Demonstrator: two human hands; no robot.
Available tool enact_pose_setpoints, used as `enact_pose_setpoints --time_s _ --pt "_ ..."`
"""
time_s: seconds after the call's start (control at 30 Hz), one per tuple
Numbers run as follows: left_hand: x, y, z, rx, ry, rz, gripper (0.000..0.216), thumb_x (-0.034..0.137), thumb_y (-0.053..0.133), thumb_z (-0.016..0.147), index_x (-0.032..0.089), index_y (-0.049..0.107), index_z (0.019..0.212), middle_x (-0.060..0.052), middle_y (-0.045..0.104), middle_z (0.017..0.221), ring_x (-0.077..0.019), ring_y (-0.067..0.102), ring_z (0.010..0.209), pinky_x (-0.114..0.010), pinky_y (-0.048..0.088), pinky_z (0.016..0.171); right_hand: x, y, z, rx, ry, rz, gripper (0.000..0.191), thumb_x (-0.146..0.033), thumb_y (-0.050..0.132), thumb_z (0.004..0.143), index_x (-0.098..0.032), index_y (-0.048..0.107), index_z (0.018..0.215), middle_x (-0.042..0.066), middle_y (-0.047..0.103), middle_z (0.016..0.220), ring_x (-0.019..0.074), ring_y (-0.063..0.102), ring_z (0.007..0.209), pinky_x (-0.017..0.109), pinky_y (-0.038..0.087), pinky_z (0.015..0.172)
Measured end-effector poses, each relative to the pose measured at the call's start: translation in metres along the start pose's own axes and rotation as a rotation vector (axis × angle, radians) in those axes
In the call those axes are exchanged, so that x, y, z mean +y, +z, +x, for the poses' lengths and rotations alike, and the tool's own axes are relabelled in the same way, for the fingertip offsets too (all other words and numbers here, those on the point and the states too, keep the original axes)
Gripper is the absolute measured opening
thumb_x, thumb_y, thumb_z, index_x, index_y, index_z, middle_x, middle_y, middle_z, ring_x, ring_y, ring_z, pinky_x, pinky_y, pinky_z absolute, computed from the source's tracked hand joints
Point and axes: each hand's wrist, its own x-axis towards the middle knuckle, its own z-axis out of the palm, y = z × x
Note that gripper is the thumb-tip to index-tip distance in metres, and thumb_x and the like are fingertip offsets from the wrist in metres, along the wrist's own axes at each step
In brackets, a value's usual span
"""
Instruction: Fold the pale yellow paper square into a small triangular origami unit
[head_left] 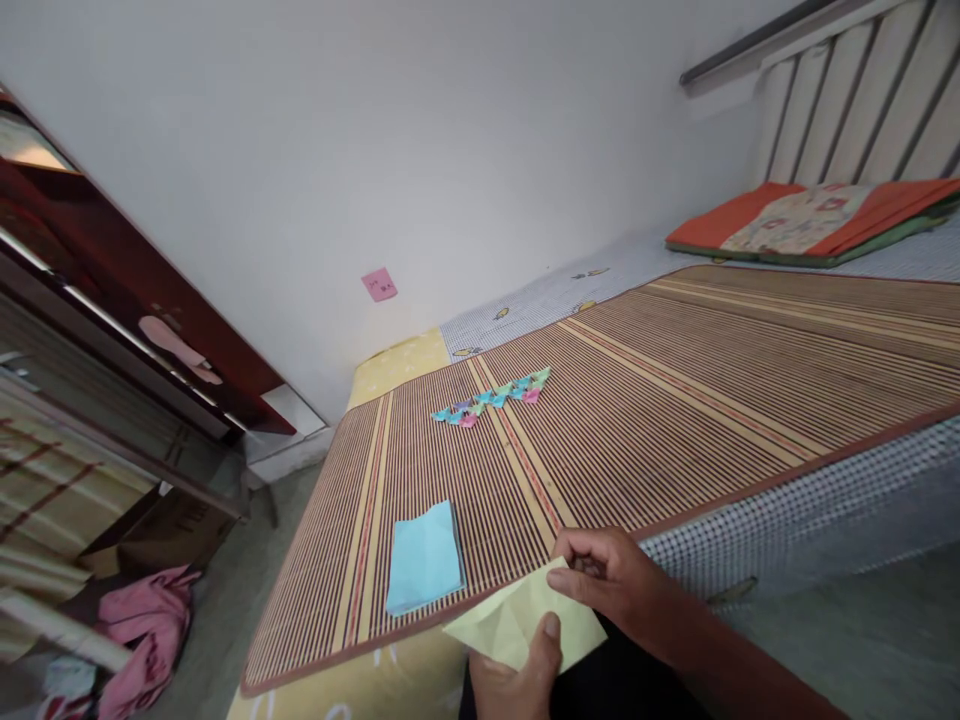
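A creased sheet of pale yellow paper [506,620] is held between both hands, just past the near edge of the bed mat. My left hand [517,680] grips it from below, thumb pressed on top. At the paper's upper right edge, my right hand [615,580] pinches it between thumb and curled fingers. Just left of the hands, a stack of light blue paper [426,560] lies on the mat. Farther back sit several small folded paper triangles [491,398] in green, blue, pink and purple, lined up in a slanting row.
A striped bamboo mat [637,430] covers the bed. Folded orange bedding [806,222] rests at the far right by the slatted headboard [847,90]. A pink note [379,285] is on the wall. At the left are a dark red door [150,270] and pink cloth [146,635] on the floor.
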Motion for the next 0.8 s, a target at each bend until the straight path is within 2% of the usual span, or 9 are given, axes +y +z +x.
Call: enact_pose_setpoints --time_s 0.1,0.23,0.33,0.43,0.57,0.63,0.73,0.8 --pt "-0.001 -0.002 0.000 -0.043 -0.016 0.010 0.041 0.035 0.091 0.052 0.012 0.077 0.083 -0.015 0.079 0.080 -0.0336 0.075 0.077 -0.039 0.060 0.074 -0.004 -0.008 -0.001 -0.053 0.010 -0.045 0.023 -0.034 0.065 0.086 -0.017 0.057 0.071 -0.005 0.042 0.064 0.0115 0.038 0.062 0.024 0.030 0.056" --pt "-0.005 -0.003 0.001 -0.080 -0.042 0.008 0.036 0.038 0.092 0.052 0.014 0.075 0.073 -0.011 0.076 0.068 -0.0321 0.073 0.074 -0.038 0.058 0.071 -0.005 -0.014 -0.002 -0.030 0.005 -0.085 0.022 -0.034 0.066 0.085 -0.017 0.060 0.072 -0.005 0.044 0.063 0.0117 0.039 0.062 0.024 0.030 0.056" --pt "-0.008 -0.005 0.003 -0.162 -0.048 -0.108 0.037 0.042 0.092 0.054 0.016 0.072 0.069 -0.007 0.072 0.063 -0.0232 0.069 0.067 -0.030 0.054 0.065 -0.004 -0.020 0.000 0.054 -0.029 -0.052 0.025 -0.037 0.066 0.086 -0.017 0.060 0.074 -0.005 0.042 0.062 0.0110 0.037 0.059 0.024 0.029 0.054" --pt "-0.012 -0.012 0.008 -0.341 -0.107 -0.293 0.036 0.040 0.093 0.057 0.015 0.073 0.075 -0.003 0.069 0.063 -0.0113 0.059 0.055 -0.019 0.043 0.050 -0.003 -0.026 0.003 0.145 -0.064 0.006 0.025 -0.038 0.069 0.086 -0.017 0.061 0.075 -0.006 0.041 0.060 0.0099 0.036 0.056 0.023 0.029 0.051" --pt "-0.021 -0.021 0.016 -0.584 -0.573 -0.516 0.036 0.044 0.087 0.068 0.014 0.077 0.085 -0.002 0.066 0.063 -0.0069 0.054 0.047 -0.017 0.034 0.044 -0.003 -0.027 0.002 0.184 -0.103 0.036 0.022 -0.036 0.072 0.085 -0.017 0.064 0.077 -0.007 0.046 0.054 0.0093 0.042 0.050 0.022 0.032 0.048" --pt "-0.027 -0.021 0.020 -0.757 -0.704 -0.611 0.042 0.051 0.082 0.072 0.012 0.076 0.086 -0.003 0.065 0.064 -0.0080 0.054 0.046 -0.018 0.032 0.042 -0.002 -0.025 0.000 0.155 -0.135 0.061 0.020 -0.035 0.073 0.085 -0.017 0.066 0.078 -0.005 0.052 0.059 0.0100 0.049 0.052 0.022 0.037 0.051" --pt "-0.037 -0.015 0.025 -0.991 -0.689 -0.695 0.045 0.056 0.075 0.077 0.011 0.072 0.086 -0.004 0.062 0.066 -0.0097 0.051 0.047 -0.020 0.030 0.041 -0.001 -0.023 -0.001 0.052 -0.213 0.098 0.017 -0.031 0.073 0.087 -0.018 0.069 0.077 -0.001 0.061 0.071 0.0122 0.058 0.061 0.024 0.045 0.058" --pt "-0.041 -0.009 0.028 -1.076 -0.668 -0.700 0.048 0.061 0.065 0.083 0.013 0.067 0.081 -0.002 0.057 0.063 -0.0094 0.046 0.045 -0.020 0.028 0.041 -0.002 -0.025 -0.002 -0.011 -0.279 0.069 0.015 -0.028 0.074 0.086 -0.018 0.072 0.076 0.001 0.065 0.076 0.0144 0.062 0.070 0.025 0.048 0.065"
